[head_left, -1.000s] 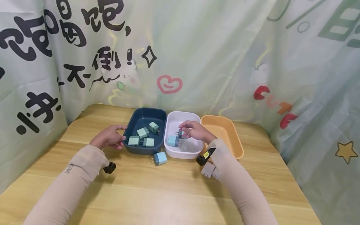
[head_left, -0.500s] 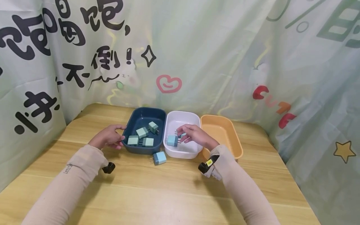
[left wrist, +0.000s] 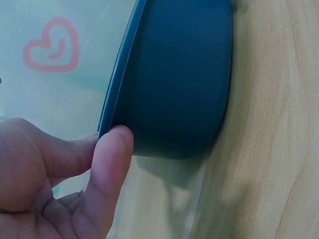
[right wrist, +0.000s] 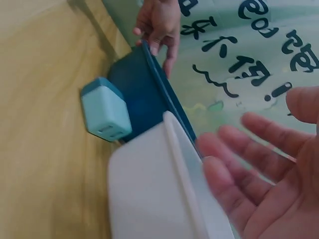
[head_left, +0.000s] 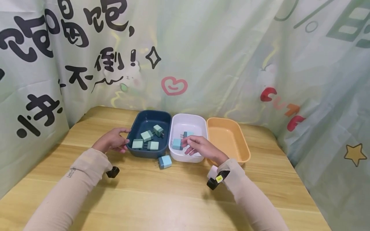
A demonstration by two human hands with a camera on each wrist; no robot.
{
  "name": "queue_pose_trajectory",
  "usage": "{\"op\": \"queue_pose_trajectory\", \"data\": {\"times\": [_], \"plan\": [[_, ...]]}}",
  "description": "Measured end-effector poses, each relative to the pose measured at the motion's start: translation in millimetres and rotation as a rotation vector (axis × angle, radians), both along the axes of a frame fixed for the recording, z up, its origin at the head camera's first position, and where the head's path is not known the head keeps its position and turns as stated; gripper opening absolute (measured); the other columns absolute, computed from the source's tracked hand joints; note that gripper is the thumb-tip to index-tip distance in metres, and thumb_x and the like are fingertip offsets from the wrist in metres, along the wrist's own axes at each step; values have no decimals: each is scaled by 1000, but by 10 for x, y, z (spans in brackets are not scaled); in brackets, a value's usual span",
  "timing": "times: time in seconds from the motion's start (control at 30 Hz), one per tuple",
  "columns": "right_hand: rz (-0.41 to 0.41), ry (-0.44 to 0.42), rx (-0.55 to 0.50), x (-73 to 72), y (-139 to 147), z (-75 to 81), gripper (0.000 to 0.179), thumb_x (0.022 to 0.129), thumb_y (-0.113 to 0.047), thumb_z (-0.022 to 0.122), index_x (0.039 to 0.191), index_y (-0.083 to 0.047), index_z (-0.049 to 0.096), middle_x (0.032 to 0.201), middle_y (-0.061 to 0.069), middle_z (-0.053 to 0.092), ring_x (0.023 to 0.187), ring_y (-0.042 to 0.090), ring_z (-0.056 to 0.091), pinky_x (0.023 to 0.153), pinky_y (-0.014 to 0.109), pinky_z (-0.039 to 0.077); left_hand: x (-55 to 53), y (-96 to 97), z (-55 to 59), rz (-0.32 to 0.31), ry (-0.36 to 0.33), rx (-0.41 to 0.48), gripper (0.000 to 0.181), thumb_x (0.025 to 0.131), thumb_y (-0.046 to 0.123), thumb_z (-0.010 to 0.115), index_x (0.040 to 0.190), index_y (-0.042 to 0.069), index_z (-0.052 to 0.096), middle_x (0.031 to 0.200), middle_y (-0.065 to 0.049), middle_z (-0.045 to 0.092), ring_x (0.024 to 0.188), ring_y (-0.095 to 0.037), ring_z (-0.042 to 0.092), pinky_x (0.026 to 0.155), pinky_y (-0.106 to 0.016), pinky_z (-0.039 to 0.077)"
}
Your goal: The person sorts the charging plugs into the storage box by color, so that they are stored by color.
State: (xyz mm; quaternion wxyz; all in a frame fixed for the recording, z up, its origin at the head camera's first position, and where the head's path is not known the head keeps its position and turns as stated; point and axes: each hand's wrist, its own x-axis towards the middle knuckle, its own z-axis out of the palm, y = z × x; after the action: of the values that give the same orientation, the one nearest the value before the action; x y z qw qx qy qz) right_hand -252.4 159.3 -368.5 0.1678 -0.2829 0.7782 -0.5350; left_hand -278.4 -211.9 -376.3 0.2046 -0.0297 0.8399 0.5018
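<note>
The left hand [head_left: 114, 140] grasps the navy tray [left wrist: 179, 79] at its eight-to-nine o'clock side, thumb on the outer wall and a finger over the rim, presumably to steady it. The right hand [head_left: 202, 148] hangs over the white tray's [head_left: 185, 158] four o'clock side, fingers loosely spread and grasping nothing. Navy, white and orange tray [head_left: 228, 141] stand in a row from nine to three o'clock, rim close against rim, an arrangement that seems meant to keep each within easy reach.

The loose blue charger [head_left: 165, 162] lies on its side on the table [head_left: 138, 199], at six o'clock of the gap between navy and white. Its prongs point to nine o'clock, its long axis running roughly nine to three (the right wrist view shows its socket end).

In the white tray, the farther blue charger [head_left: 189, 134] also points to nine; the nearer blue charger [head_left: 177, 144] has its prong end behind the right hand's fingers. Four green chargers lie in the navy tray: the middle one [head_left: 146, 135] points toward two o'clock, the farthest [head_left: 158, 130] toward four. A pale charger [head_left: 212, 172] shows partly beside the right wrist, its direction hidden.
</note>
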Motion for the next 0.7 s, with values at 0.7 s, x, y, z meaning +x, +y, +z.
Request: {"op": "queue_pose_trajectory", "data": {"times": [0.7], "plan": [[148, 135, 146, 290, -265, -314, 34, 102, -14, 46, 128, 7, 56, 113, 25, 62, 92, 36, 65, 77, 28, 54, 6, 12, -10, 9, -2, 1, 62, 97, -4, 50, 153, 4, 23, 88, -19, 56, 66, -18, 61, 61, -33, 59]]}}
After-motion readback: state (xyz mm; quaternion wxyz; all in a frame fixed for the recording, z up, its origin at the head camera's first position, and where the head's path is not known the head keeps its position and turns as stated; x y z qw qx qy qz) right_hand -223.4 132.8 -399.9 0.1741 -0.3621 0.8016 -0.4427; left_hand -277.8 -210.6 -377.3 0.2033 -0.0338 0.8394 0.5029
